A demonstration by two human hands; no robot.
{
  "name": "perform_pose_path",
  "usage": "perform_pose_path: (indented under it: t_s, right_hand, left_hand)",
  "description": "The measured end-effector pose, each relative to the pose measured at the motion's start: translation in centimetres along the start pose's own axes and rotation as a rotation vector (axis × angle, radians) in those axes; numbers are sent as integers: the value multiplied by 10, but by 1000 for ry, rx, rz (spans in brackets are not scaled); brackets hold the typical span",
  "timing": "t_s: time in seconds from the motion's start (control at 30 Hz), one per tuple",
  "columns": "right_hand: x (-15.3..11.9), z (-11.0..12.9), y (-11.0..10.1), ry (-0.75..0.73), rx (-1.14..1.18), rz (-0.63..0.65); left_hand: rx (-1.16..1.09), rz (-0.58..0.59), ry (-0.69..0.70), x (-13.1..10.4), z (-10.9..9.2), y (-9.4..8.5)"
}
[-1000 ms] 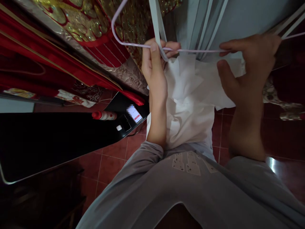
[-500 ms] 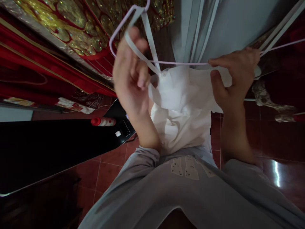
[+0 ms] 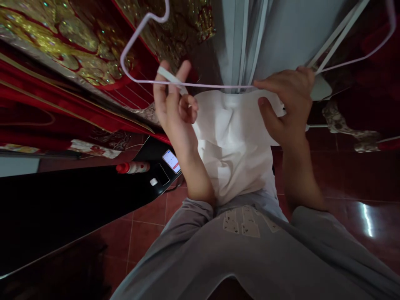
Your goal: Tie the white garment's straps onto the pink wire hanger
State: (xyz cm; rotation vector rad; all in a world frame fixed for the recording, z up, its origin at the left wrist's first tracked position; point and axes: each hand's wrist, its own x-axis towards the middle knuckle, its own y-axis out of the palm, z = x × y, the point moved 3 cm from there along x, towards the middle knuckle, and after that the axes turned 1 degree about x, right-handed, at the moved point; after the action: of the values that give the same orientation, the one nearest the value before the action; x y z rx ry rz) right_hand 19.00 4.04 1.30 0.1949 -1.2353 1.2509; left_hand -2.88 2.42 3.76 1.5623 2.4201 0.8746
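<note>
A white strappy garment (image 3: 233,121) hangs down in front of my body below a pale pink wire hanger (image 3: 215,86). My left hand (image 3: 178,102) is at the hanger's left side, with a narrow white strap (image 3: 170,76) caught across its raised fingers. Its thumb and lower fingers are curled, and the hanger's bottom bar crosses at the fingers. On the right, my right hand (image 3: 287,104) grips the bar from above, index fingertip on it and thumb apart below. The other strap (image 3: 339,35) rises past that hand's knuckles. The garment's right upper corner is partly hidden behind the hand.
Red cloth with gold sequins (image 3: 78,37) hangs on the left. A black table (image 3: 62,208) carries a red-capped bottle (image 3: 133,167), a lit phone (image 3: 171,161) and a small white case (image 3: 153,182). Pale grey cloth (image 3: 287,37) hangs ahead; dark red garments (image 3: 371,108) stand right.
The left strap has come off the hanger's upper left shoulder and now lies across my left fingers, lower down. My right hand and the hanger have shifted slightly left in view.
</note>
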Motion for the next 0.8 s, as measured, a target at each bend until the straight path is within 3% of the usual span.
perform_pose_path:
  t_s: [0.1, 0.17, 0.23, 0.3, 0.33, 0.37, 0.47, 0.67, 0.8]
  right_hand:
    - [0, 7, 2, -23, 2, -14]
    - [0, 2, -1, -67, 0, -113]
    - [-3, -18, -14, -122, 35, -379]
    - [-12, -50, -32, -148, 124, -753]
    - [-16, -68, -39, -122, 177, -869]
    - [-19, -82, -43, -120, 231, -863]
    - [-23, -110, -41, 65, 419, -661]
    - [-21, -95, -14, 225, 269, -432]
    - [-24, -87, -10, 327, 360, -372]
  left_hand:
    - [-30, 108, 35, -3, 5, 14]
    - [-50, 106, 82, -5, 6, 17]
    - [-65, 115, 81, -8, 8, 16]
    - [-69, 133, 61, -11, 9, 15]
    - [-49, 139, 49, -12, 11, 14]
    - [-13, 134, 45, -12, 12, 13]
    - [101, 92, 45, -13, 16, 13]
    - [135, 51, 37, -11, 20, 14]
    - [200, 21, 41, -7, 18, 11]
